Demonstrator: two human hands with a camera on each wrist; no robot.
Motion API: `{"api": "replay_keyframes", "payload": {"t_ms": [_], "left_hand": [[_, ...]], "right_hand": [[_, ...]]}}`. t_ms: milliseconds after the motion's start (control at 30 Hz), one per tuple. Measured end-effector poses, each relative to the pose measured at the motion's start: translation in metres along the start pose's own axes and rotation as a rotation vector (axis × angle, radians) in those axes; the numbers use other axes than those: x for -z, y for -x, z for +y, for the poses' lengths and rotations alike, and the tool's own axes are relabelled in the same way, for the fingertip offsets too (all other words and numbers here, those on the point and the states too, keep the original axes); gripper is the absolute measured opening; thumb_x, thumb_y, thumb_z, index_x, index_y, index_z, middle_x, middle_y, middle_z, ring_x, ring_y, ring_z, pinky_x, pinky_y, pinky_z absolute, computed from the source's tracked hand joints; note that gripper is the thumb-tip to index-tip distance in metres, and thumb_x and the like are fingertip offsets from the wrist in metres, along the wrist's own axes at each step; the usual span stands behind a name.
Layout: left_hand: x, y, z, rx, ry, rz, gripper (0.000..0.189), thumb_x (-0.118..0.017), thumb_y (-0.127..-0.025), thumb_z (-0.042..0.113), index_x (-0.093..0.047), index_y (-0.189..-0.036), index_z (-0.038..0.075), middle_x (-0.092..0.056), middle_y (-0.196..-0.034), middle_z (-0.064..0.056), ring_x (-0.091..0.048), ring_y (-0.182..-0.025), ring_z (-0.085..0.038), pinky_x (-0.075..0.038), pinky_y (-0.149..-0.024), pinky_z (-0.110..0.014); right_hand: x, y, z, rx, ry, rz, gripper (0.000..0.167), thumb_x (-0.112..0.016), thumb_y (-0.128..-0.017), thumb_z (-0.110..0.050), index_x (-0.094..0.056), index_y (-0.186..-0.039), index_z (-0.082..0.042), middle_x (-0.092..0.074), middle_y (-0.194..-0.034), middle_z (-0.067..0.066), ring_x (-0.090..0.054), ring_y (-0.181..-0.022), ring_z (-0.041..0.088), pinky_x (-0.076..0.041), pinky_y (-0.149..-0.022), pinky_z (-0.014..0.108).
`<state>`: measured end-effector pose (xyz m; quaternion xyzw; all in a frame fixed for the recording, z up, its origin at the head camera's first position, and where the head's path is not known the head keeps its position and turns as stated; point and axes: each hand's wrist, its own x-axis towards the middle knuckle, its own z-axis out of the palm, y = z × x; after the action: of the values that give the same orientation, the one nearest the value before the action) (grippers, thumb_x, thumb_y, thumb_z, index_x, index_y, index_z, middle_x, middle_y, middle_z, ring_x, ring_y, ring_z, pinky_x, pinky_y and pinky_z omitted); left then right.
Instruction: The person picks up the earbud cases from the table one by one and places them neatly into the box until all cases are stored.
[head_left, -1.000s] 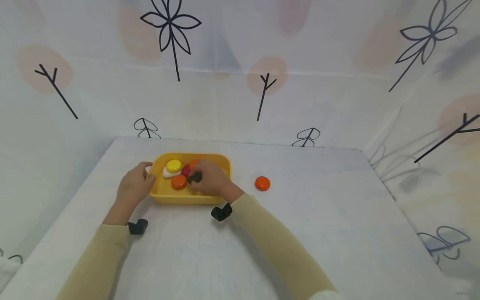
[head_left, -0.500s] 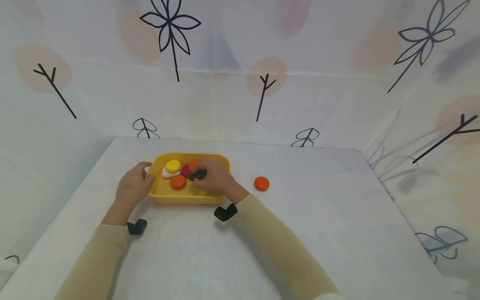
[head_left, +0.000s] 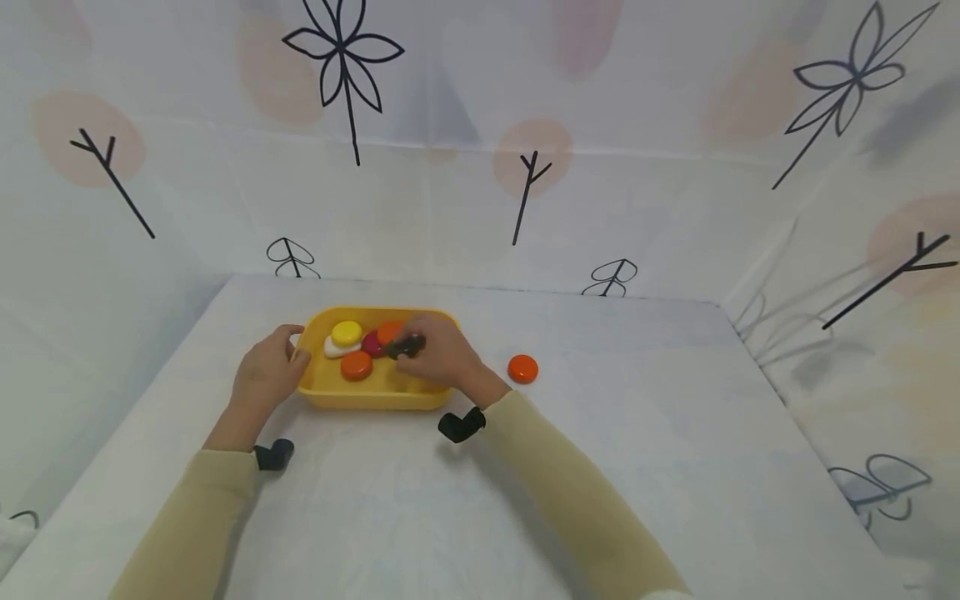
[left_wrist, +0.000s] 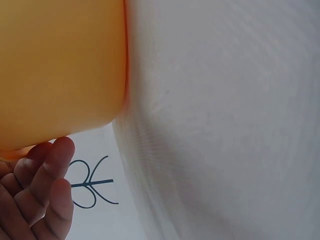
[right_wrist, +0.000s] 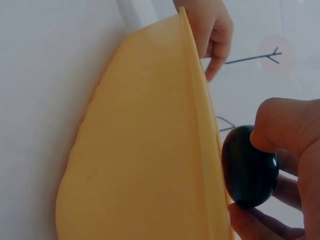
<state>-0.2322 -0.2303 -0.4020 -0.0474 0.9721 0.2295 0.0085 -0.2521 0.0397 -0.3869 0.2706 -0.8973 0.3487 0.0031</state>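
My left hand (head_left: 266,367) grips the left rim of a yellow tray (head_left: 378,402), thumb on the near side and fingers along the outer wall in the left wrist view. Over the tray's right half, my right hand (head_left: 442,354) pinches a dark, glossy oval piece (right_wrist: 250,167) between thumb and fingers, close above the rim in the right wrist view. Inside the tray lie a yellow disc (head_left: 347,333) on a white piece (head_left: 335,348), an orange disc (head_left: 356,365), a dark red piece (head_left: 372,343) and another orange piece (head_left: 388,332) partly behind the right hand.
On the white-covered table (head_left: 637,450), a lone orange-red disc (head_left: 522,368) sits to the right of the tray, close to the right forearm. A white cloth wall (head_left: 450,208) printed with plants rises along the table's back and sides.
My right hand has shifted slightly to the right with the dark oval piece, uncovering more of the orange and dark red pieces. The left hand and tray stay in place.
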Motion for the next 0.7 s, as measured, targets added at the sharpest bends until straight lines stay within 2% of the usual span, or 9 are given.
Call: {"api": "replay_keyframes", "payload": {"t_ms": [400, 600, 700], "left_hand": [[-0.003, -0.002, -0.001, 0.007, -0.003, 0.014, 0.054, -0.044, -0.092, 0.023, -0.039, -0.142, 0.003, -0.052, -0.090, -0.012, -0.049, -0.070, -0.023, -0.041, -0.056, -0.029], [-0.002, -0.001, 0.001, 0.014, -0.004, 0.011, 0.055, -0.044, -0.092, 0.024, -0.038, -0.142, 0.003, -0.052, -0.090, -0.013, -0.049, -0.070, -0.023, -0.041, -0.056, -0.028], [-0.001, -0.001, 0.000, 0.014, -0.004, 0.008, 0.055, -0.044, -0.092, 0.024, -0.038, -0.143, 0.003, -0.052, -0.090, -0.012, -0.049, -0.070, -0.023, -0.041, -0.056, -0.028]], "right_hand": [[0.010, 0.005, 0.004, 0.059, -0.015, 0.048, 0.019, -0.070, -0.080, -0.016, -0.070, -0.099, -0.013, -0.065, -0.103, -0.002, -0.058, -0.091, 0.012, -0.052, -0.084, 0.025], [0.018, 0.009, 0.008, 0.083, -0.063, 0.074, 0.015, -0.070, -0.080, -0.015, -0.071, -0.095, -0.013, -0.064, -0.098, -0.002, -0.059, -0.088, 0.012, -0.054, -0.083, 0.029], [0.021, 0.010, 0.009, 0.096, -0.063, 0.093, 0.015, -0.069, -0.080, -0.014, -0.071, -0.095, -0.012, -0.064, -0.096, -0.001, -0.059, -0.086, 0.011, -0.054, -0.081, 0.027]]}}
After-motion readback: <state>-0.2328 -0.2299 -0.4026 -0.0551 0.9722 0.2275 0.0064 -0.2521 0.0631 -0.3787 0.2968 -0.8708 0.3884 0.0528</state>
